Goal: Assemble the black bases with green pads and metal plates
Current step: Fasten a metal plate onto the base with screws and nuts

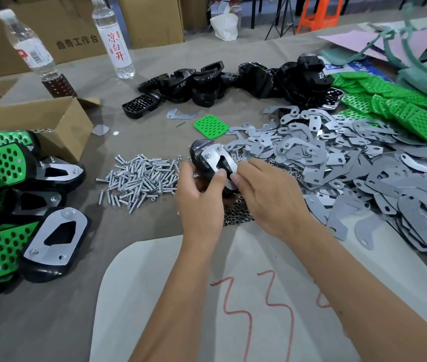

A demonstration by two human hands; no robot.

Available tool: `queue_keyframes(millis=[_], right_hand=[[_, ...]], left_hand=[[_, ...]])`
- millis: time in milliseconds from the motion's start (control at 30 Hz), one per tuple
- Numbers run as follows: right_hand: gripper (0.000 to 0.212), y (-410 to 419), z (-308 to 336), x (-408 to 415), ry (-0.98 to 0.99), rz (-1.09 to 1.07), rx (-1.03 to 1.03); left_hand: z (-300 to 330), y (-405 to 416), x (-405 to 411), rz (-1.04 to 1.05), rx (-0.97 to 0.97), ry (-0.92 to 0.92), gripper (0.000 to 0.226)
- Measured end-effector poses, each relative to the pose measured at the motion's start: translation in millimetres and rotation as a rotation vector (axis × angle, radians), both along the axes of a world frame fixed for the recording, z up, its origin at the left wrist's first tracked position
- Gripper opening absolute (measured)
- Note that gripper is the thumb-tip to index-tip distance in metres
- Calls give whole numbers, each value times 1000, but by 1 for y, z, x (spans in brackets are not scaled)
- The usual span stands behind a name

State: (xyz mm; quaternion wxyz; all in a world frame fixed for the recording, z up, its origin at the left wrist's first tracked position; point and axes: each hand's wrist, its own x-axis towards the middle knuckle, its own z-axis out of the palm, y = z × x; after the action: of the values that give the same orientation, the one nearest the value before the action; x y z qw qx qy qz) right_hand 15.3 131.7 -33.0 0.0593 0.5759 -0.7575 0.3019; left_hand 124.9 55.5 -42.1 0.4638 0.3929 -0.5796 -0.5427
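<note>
At the frame's center, the left hand grips a black base fitted with a metal plate, while the right hand pinches the plate's lower edge beside a pile of screws.

A grey-covered table carries a screw heap, metal plates, green pads, black bases, finished units, a cardboard box, two bottles and what may be nuts.

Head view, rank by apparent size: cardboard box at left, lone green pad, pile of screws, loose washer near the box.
1. cardboard box
2. pile of screws, smaller footprint, though the box's left end is cut off
3. lone green pad
4. loose washer, tiny
</note>
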Motion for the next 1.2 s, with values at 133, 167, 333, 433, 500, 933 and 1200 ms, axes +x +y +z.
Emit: queue_keyframes(millis=[133, 167, 333, 433, 500, 933, 1200], right_hand=[[26, 1, 1, 1, 4, 22, 118], [26, 1, 2, 1, 8, 35, 133], [21, 1, 4, 0, -22, 75, 169], [24, 1, 6, 0, -4, 77, 182], [28, 1, 6, -1, 6, 68, 183], [31, -1, 2, 5, 105, -107, 23], [32, -6, -5, 5, -129, -218, -83]], left_hand=[[1, 0, 0, 37, 13, 32, 21], [1, -1, 0, 41, 28, 51, 22], [2, -2, 0, 32, 74, 83, 26], [1, -2, 0, 24, 77, 67, 25], [1, -3, 0, 22, 72, 57, 25], [5, 3, 1, 9, -73, 3, 23], [7, 10, -1, -90, -209, 88, 40]])
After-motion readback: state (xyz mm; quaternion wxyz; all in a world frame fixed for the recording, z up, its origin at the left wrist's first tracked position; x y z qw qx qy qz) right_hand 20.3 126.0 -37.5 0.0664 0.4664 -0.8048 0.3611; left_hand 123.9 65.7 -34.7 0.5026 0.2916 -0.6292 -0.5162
